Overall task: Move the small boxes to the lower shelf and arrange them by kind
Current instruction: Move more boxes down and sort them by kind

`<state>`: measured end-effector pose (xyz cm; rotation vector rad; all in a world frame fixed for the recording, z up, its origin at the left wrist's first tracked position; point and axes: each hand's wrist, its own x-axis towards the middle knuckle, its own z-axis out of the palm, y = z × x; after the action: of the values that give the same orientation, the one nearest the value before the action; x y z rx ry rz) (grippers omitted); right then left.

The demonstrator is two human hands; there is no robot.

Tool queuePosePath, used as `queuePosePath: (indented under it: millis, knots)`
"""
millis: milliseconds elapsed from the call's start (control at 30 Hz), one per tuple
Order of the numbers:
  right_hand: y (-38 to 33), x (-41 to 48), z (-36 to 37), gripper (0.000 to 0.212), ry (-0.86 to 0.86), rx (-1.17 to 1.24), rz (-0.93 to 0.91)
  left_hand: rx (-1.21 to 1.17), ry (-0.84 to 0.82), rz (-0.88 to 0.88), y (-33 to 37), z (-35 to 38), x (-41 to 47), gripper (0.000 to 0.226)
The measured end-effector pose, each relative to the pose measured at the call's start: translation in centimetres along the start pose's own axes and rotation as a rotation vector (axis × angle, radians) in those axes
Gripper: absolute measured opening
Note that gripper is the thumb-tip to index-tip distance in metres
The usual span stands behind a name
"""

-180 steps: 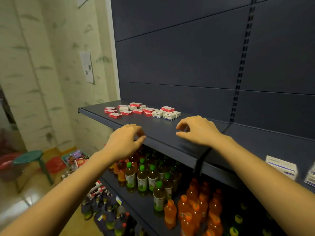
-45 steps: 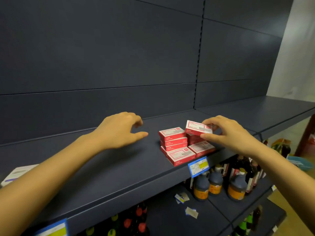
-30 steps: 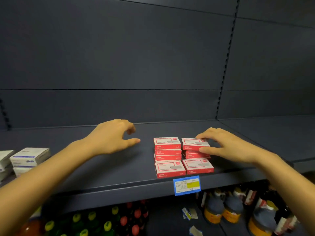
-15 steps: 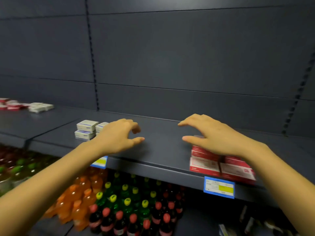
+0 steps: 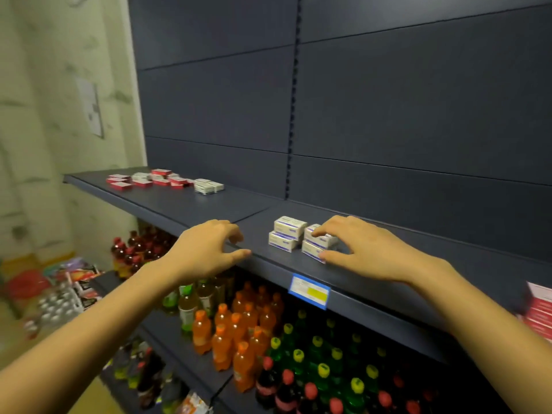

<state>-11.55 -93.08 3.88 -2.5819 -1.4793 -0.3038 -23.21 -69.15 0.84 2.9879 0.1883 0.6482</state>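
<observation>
White boxes [image 5: 288,234]: likely light, stiff card.
We'd pinch their sides. Right hand [image 5: 370,249] fingers [image 5: 318,233] straddle the 3 o'clock stack, grip unclear; left hand [image 5: 206,253], 9 o'clock, loosely curled, empty.

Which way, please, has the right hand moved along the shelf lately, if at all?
Yes: the right hand went left, from over the red boxes to the white boxes, which it pinches.
</observation>
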Motion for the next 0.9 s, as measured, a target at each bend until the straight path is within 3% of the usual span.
queuePosePath:
  millis: [500, 900]
  knots:
    - [-12.3, 23.6, 6.8, 0.035, -0.022, 0.086, 0.029, -0.005, -0.045, -0.061, -23.1, -1.5, 2.7, 0.038]
    - [-13.0, 36.6, 10.2, 0.025, 0.059, 0.046, 0.178, -0.104, -0.062, -0.04, -32.6, 1.1, 7.5, 0.036]
